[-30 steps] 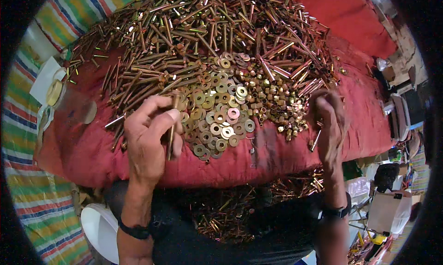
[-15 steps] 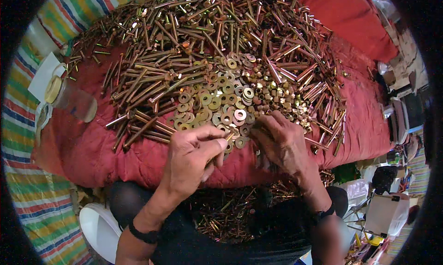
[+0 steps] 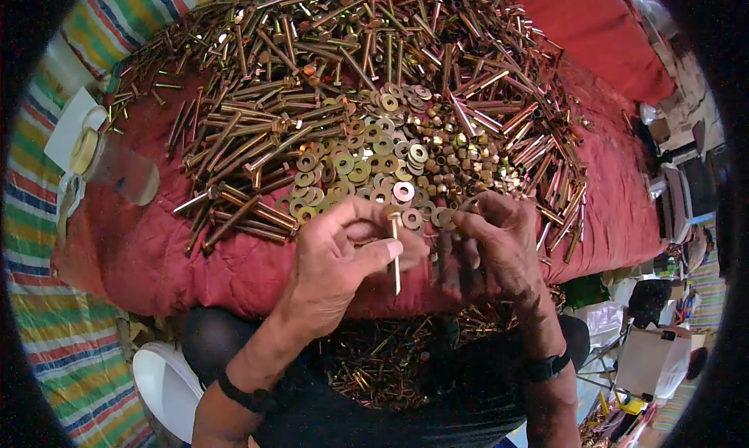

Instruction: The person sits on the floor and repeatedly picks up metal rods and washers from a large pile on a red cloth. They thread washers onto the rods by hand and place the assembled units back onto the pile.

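My left hand (image 3: 331, 257) pinches a bolt (image 3: 396, 253) between thumb and fingers. Its hexagonal head is up and its shank points down toward me. To the right, my right hand (image 3: 503, 233) has its thumb and forefinger pressed together at the near edge of the small parts; what they hold, if anything, is too small to make out. Flat round washers (image 3: 359, 171) lie heaped just beyond my left hand. Beside them, beyond my right hand, is a pile of small brass-coloured nuts (image 3: 468, 163).
A red padded cloth (image 3: 179, 249) covers the work surface. Long bolts (image 3: 242, 147) are piled at the left and back, with metal sleeves (image 3: 550, 175) at the right. A clear jar (image 3: 117, 167) lies at the left edge. More hardware (image 3: 382, 374) sits below, between my legs.
My left hand has turned the bolt upright, so its whole length shows. My right hand has drawn back to the right from the washers and nuts, its fingertips pinched.
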A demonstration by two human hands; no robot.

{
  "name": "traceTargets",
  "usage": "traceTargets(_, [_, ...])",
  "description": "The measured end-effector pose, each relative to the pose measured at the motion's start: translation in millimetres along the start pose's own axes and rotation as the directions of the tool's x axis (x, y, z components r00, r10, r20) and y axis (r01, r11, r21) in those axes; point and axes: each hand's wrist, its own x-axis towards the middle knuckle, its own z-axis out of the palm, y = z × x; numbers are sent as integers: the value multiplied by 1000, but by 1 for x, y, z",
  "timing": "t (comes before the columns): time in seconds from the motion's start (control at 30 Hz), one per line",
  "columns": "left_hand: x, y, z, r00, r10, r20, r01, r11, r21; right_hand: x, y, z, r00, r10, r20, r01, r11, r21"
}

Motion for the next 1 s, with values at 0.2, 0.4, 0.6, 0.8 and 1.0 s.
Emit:
traceTargets(0.2, [9, -7, 8, 979, 188, -77, -203, 921, -334, -27, 9, 13, 998, 11, 61, -18, 994, 107])
traceTargets(0.4, [8, -18, 23, 963, 248, -109, -270, 869, -414, -34, 12, 16, 999, -23, 27, 16, 972, 236])
traceTargets(0.6, [-1, -14, 15, 859, 507, 76, -460, 698, 549, -33, 18, 7, 989, -145, -27, 142, 986, -82])
traceTargets(0.8, [-9, -16, 14, 924, 360, 131, -336, 599, 727, -35, 8, -7, 779, -592, 205, 621, 687, -377])
traceTargets(1.0, [-5, -5, 1, 965, 253, 67, -260, 903, 343, -39, -2, -39, 854, -460, 244, 521, 769, -371])
